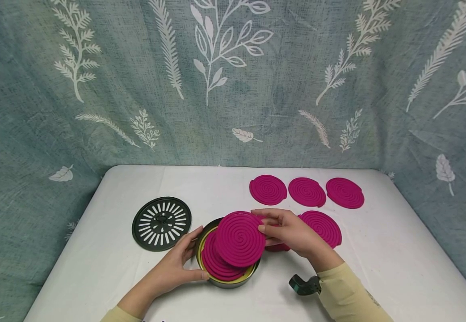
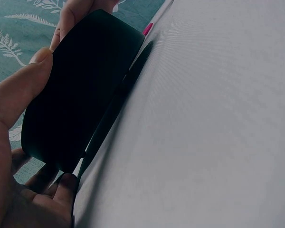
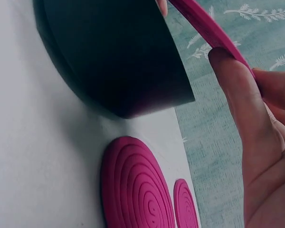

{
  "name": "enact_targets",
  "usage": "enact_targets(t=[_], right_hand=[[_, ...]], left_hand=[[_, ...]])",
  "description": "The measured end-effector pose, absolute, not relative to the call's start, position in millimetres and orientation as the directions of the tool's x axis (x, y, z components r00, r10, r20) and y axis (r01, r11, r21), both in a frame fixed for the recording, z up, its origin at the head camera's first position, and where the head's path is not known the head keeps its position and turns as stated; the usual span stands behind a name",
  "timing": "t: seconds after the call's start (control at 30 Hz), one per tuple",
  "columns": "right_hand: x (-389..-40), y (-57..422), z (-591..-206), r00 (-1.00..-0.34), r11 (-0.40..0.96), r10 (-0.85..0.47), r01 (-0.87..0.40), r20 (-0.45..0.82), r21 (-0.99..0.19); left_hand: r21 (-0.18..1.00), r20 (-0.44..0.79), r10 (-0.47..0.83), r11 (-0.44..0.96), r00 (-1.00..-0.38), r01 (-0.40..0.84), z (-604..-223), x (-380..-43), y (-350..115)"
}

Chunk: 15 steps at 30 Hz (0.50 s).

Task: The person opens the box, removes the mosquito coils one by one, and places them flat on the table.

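Observation:
A round dark container (image 1: 228, 285) with a yellowish inside stands near the front of the white table. My left hand (image 1: 172, 267) grips its left side, thumb at the near rim and fingers at the far side; the left wrist view shows the dark wall (image 2: 80, 90) between them. Inside lies a magenta spiral coaster (image 1: 212, 264). My right hand (image 1: 291, 233) pinches another magenta spiral coaster (image 1: 241, 239) by its right edge, thumb on top. This coaster is tilted over the container and covers part of the one inside; the right wrist view shows it edge-on (image 3: 211, 26), above the rim.
A black slotted round lid (image 1: 161, 219) lies left of the container. Three magenta coasters (image 1: 307, 192) form a back row at right. Nearer are another coaster (image 1: 323, 227) and one partly hidden beneath my right hand (image 1: 278, 247). A patterned curtain (image 1: 224, 134) hangs behind the table.

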State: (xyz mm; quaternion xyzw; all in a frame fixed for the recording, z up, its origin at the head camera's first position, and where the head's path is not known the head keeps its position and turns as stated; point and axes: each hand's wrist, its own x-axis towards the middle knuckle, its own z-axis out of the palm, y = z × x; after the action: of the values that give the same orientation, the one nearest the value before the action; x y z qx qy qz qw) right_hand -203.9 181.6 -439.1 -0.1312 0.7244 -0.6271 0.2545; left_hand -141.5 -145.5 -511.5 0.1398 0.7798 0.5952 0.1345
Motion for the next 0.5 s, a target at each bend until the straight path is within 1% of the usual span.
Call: enact_targets(t=[0.5], right_hand=[[-201, 209, -440, -0.891, 0.123, -0.421, 0.131, -0.171, -0.984]], left_hand=[[0.967, -0.052, 0.371, 0.249, -0.927, 0.045, -512, -142, -145]])
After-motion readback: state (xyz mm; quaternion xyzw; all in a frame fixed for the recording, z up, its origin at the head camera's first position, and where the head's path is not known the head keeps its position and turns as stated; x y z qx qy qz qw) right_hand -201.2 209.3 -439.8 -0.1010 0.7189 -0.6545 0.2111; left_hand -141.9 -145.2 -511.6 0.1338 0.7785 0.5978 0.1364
